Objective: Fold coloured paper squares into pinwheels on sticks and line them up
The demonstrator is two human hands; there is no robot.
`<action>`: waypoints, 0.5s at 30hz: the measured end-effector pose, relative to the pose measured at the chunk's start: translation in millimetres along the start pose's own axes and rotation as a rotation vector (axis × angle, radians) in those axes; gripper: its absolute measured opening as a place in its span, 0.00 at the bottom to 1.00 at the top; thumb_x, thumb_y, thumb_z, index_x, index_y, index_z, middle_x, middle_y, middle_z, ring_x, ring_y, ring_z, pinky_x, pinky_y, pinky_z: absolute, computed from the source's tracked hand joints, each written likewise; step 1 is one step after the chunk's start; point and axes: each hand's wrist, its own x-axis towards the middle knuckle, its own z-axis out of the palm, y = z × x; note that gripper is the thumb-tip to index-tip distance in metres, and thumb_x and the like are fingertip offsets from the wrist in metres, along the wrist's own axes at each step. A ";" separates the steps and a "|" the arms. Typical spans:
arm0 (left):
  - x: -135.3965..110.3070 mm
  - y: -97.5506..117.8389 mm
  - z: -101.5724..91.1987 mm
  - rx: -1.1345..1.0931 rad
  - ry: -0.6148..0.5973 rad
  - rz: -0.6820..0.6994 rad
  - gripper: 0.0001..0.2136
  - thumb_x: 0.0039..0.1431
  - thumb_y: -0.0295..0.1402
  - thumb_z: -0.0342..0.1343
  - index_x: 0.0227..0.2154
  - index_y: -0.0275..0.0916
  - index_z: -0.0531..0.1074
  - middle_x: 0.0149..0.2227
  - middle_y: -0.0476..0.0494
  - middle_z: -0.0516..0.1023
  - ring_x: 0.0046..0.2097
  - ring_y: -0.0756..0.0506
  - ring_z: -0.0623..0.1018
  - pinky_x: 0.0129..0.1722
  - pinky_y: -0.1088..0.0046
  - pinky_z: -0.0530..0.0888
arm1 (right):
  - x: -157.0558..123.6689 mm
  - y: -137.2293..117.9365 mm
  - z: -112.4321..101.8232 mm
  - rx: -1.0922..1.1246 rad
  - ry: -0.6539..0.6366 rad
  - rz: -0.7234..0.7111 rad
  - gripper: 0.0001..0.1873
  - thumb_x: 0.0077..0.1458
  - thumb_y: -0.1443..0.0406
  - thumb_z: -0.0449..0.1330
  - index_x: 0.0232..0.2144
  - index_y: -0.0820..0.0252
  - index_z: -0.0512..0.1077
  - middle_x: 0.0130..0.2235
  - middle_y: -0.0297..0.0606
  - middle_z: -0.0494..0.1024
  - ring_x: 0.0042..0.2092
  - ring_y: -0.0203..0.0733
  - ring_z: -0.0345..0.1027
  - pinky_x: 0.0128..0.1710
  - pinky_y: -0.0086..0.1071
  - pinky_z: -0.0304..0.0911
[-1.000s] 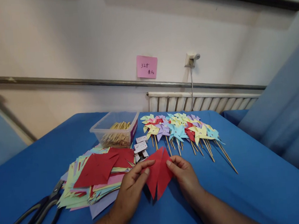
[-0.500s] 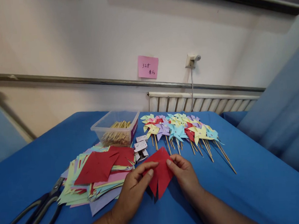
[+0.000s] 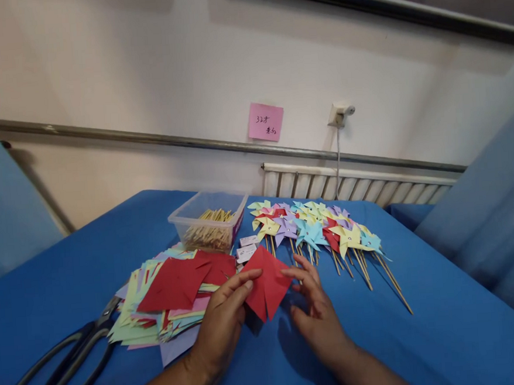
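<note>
My left hand [image 3: 224, 321] pinches the left corner of a red paper square [image 3: 266, 280] with slits cut in from its corners, held just above the blue table. My right hand [image 3: 316, 311] hovers beside the square's right edge with fingers spread and nothing in it. Left of my hands lies a stack of cut coloured paper squares [image 3: 167, 295] with red ones on top. Behind the red square lie several finished paper pinwheels on wooden sticks [image 3: 316, 229].
Large black-handled scissors [image 3: 58, 370] lie at the near left. A clear plastic tub of wooden sticks [image 3: 210, 222] stands behind the stack, with small white boxes [image 3: 247, 249] beside it. The blue table [image 3: 446, 320] backs onto a wall with a radiator [image 3: 353, 180] and a pink note [image 3: 265, 122].
My right hand has let go of the red square and opened, drawing back slightly. The left hand keeps hold of it. The view has shifted a little.
</note>
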 end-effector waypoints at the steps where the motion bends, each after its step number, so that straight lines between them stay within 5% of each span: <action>1: -1.0 0.9 1.1 -0.019 -0.001 -0.003 0.13 0.48 0.33 0.61 0.38 0.37 0.76 0.36 0.44 0.81 0.39 0.46 0.77 0.40 0.73 0.71 | -1.9 -3.1 1.1 -0.065 -0.025 -0.027 0.24 0.43 0.75 0.58 0.43 0.49 0.72 0.63 0.35 0.50 0.63 0.49 0.46 0.57 0.43 0.50; 6: -3.6 -0.4 1.0 0.021 -0.031 -0.019 0.14 0.48 0.34 0.61 0.39 0.37 0.76 0.35 0.44 0.81 0.37 0.46 0.77 0.38 0.73 0.71 | -3.3 -5.4 2.7 -0.131 -0.055 -0.020 0.17 0.44 0.69 0.64 0.39 0.52 0.74 0.63 0.38 0.50 0.63 0.50 0.44 0.60 0.45 0.45; 11: -1.5 -4.4 -5.6 0.213 -0.094 0.036 0.12 0.51 0.35 0.59 0.39 0.39 0.75 0.33 0.45 0.80 0.36 0.45 0.76 0.36 0.72 0.71 | 4.0 7.4 0.1 -0.004 -0.088 0.068 0.03 0.47 0.65 0.64 0.29 0.56 0.75 0.53 0.43 0.68 0.59 0.51 0.55 0.56 0.43 0.51; 15: -2.7 -4.4 -5.3 0.319 -0.144 0.064 0.13 0.51 0.35 0.59 0.41 0.40 0.74 0.35 0.44 0.80 0.40 0.44 0.76 0.38 0.71 0.70 | 5.7 10.3 1.7 0.088 -0.139 0.095 0.07 0.50 0.62 0.62 0.24 0.59 0.73 0.43 0.42 0.73 0.47 0.46 0.66 0.49 0.39 0.58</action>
